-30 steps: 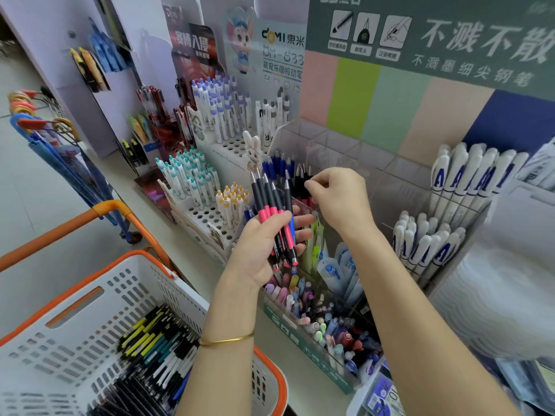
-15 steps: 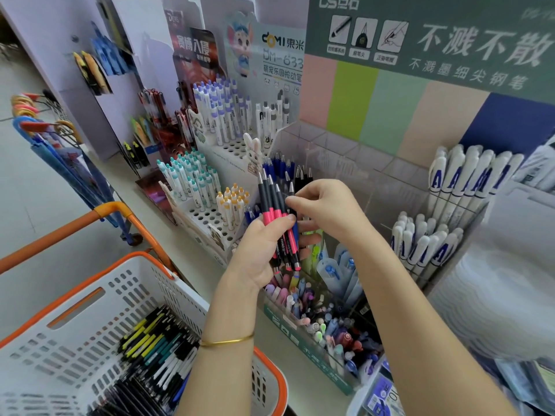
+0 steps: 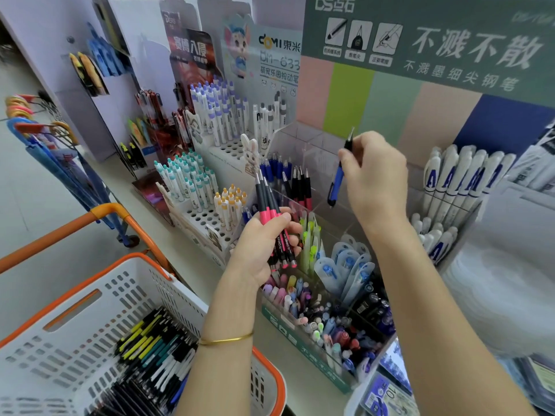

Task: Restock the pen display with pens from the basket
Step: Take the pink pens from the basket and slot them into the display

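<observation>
My left hand (image 3: 262, 244) grips a bundle of black pens with pink grips (image 3: 271, 219), upright, in front of the clear acrylic pen display (image 3: 318, 151). My right hand (image 3: 374, 172) pinches a single blue-and-black pen (image 3: 338, 178) near its top, tip down, above a rear compartment of the display. Blue pens (image 3: 274, 169) and black-and-red pens (image 3: 298, 184) stand in the compartments to the left of it. The white basket with orange rim (image 3: 90, 295) sits at lower left and holds several pens (image 3: 156, 352).
White tiered pen stands (image 3: 198, 211) with teal, yellow and purple capped pens fill the shelf to the left. White pens with blue lettering (image 3: 459, 181) stand at right. The display's front compartments hold pastel pens (image 3: 318, 322). An orange cart handle (image 3: 60, 232) crosses at left.
My right hand pulled one blue pen out of the bundle in my left hand and lifted it up and to the right, over the display's rear compartment. The left hand stayed almost still.
</observation>
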### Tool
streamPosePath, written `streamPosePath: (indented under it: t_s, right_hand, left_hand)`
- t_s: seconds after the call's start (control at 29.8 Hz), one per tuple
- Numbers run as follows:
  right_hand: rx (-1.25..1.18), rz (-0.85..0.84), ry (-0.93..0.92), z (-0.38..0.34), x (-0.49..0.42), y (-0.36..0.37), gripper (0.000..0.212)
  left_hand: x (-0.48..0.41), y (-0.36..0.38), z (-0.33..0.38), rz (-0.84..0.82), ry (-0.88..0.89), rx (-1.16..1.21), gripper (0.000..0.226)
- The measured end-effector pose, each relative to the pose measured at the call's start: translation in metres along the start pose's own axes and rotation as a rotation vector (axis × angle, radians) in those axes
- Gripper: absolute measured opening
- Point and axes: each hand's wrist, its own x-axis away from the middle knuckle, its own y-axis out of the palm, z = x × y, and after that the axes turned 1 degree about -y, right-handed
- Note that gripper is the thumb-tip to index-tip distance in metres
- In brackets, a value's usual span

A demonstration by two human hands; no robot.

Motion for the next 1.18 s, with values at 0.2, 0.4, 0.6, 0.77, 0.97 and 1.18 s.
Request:
streamPosePath:
  t_s: [0.2,0.4,0.6,0.77,0.97,1.18]
  right_hand:
    - [0.288,-0.260,0.112,0.011,0.015,0.024,0.027]
    - [0.353,-0.384,0.198,0.020,0.018,0.035,0.042]
    - [0.123,-0.265,0.035,0.009,0.018,0.030,0.024]
    - [-0.307,-0.622,0.135,-0.004,0.023,0.028,0.026]
    - [-0.486,-0.188,0.200,-0.006,0.006,0.024,0.012]
    - [-0.206,-0.035,0.029,0.003,-0.006,0.044,0.015]
  left_hand:
    - [0.000,0.003,0.002,-0.008,0.006,0.029,0.007]
    - [0.001,0.001,0.001,-0.042,0.006,0.058,0.014]
    - [-0.002,0.000,0.000,-0.100,0.000,0.038,0.014]
    - [-0.004,0.000,-0.002,-0.165,0.001,-0.003,0.010]
    - [-0.006,-0.003,-0.001,-0.029,-0.051,0.042,0.020]
    - [-0.006,-0.005,-0.002,0.049,-0.047,0.022,0.019]
